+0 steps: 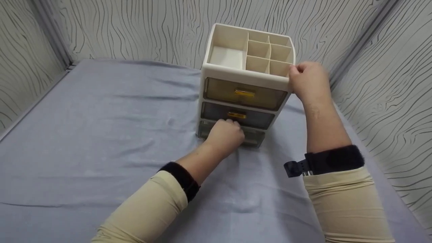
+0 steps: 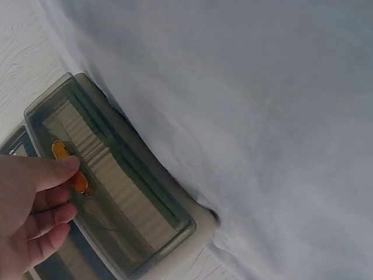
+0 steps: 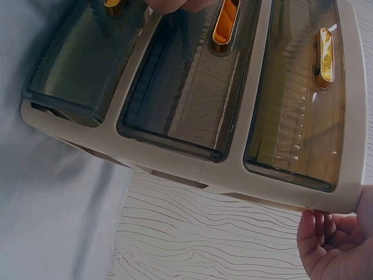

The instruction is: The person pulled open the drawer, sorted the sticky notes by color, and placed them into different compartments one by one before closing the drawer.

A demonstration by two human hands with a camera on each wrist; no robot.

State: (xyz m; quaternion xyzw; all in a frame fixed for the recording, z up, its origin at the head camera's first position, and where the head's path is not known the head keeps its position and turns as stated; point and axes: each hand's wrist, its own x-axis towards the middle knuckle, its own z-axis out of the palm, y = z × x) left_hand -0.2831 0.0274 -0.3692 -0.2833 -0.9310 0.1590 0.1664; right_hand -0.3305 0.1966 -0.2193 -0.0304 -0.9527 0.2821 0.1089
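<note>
Wood-grain patterned walls enclose grey cloth-covered desk (image 1: 101,135). Left hand (image 1: 225,134) at front of bottom drawer (image 2: 111,186), fingers curled, thumb and forefinger pinching its orange handle (image 2: 78,182); drawer sits slightly out. Cream three-drawer organizer (image 1: 245,84) stands near desk's far edge, toward right corner, divided tray on top. Right hand (image 1: 307,81) grips organizer's top right corner, fingers curled over rim.

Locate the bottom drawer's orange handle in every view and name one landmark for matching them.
Head: the bottom drawer handle is hidden behind the left hand, low on the organizer.
Left wrist: bottom drawer handle at left, under the fingertips.
Right wrist: bottom drawer handle at the top edge, left of centre, cropped.
Shared landmark: the middle drawer handle.
</note>
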